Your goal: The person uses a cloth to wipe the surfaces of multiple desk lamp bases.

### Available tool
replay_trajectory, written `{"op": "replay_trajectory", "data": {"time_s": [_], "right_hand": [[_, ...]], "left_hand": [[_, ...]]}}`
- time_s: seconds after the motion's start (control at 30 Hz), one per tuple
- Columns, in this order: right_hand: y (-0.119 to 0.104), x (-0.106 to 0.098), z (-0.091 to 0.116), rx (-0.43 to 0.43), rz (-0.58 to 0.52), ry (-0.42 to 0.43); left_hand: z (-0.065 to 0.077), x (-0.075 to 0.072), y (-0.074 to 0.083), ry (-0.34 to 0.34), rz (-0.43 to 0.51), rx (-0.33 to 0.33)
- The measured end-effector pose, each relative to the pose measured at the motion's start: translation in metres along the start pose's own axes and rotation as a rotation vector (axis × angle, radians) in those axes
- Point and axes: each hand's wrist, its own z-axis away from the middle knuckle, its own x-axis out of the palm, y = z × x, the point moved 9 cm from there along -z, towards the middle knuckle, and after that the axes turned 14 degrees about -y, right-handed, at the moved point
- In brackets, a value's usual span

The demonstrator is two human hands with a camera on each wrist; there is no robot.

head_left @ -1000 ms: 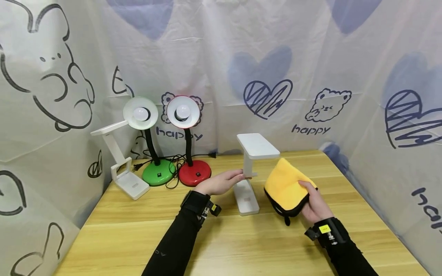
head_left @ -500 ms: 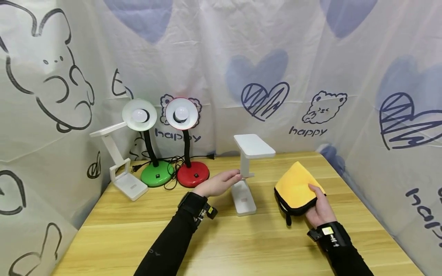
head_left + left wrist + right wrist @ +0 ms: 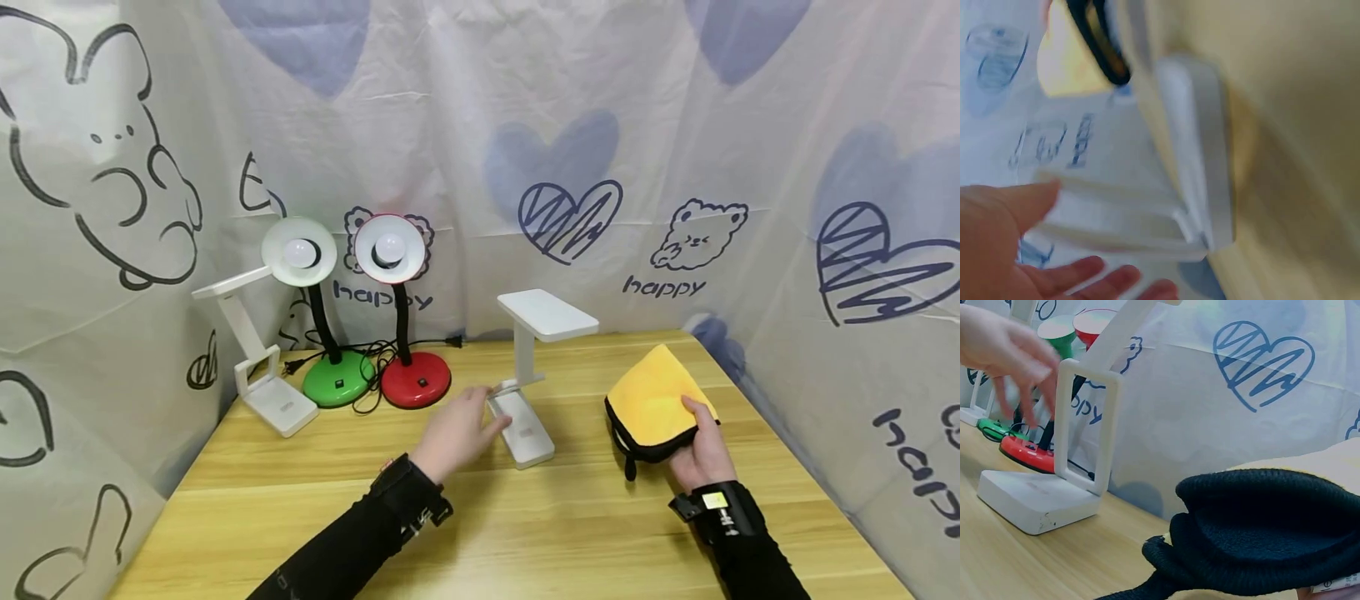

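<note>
A white folding desk lamp [image 3: 528, 433] stands upright mid-table, its flat head raised over its base. My left hand [image 3: 453, 435] is at the left of this lamp with fingers apart. In the left wrist view its thumb and fingers spread around the lamp's frame [image 3: 1116, 194] without closing on it; whether they touch is blurred. To the right of the lamp, my right hand [image 3: 701, 448] grips a folded yellow cleaning cloth [image 3: 654, 398] with black edging and a hanging loop, thumb on top. The cloth's black inner side [image 3: 1260, 531] fills the front of the right wrist view.
Behind my left hand stand a red-based lamp [image 3: 417, 382] and a green-based lamp [image 3: 337, 382] with tangled black cords. A second white folding lamp [image 3: 279, 404] is at the table's left edge. Printed curtains [image 3: 480, 67] surround the wooden table [image 3: 600, 525].
My left hand has come off the lamp's upright, moving down and left, its fingers spreading. The right hand has carried the cloth to the right, away from the lamp.
</note>
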Motion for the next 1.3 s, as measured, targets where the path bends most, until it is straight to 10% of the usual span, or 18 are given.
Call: {"op": "replay_trajectory", "data": {"time_s": [0.27,0.57,1.07,1.3], "right_hand": [[-0.003,-0.006,0.002,-0.005,-0.006,0.118],[-0.004,-0.011,0.002,-0.025,0.019,0.212],[-0.012,-0.019,0.005,-0.073,-0.015,0.24],[-0.016,-0.023,0.009,-0.088,-0.035,0.237]], "left_hand": [[0.032,0.034,0.018,0.0,-0.272,0.108],[0.025,0.052,0.036,-0.046,-0.367,0.166],[-0.076,0.081,0.063,-0.176,-0.426,0.094],[-0.089,0.093,0.08,-0.136,-0.453,0.068]]}}
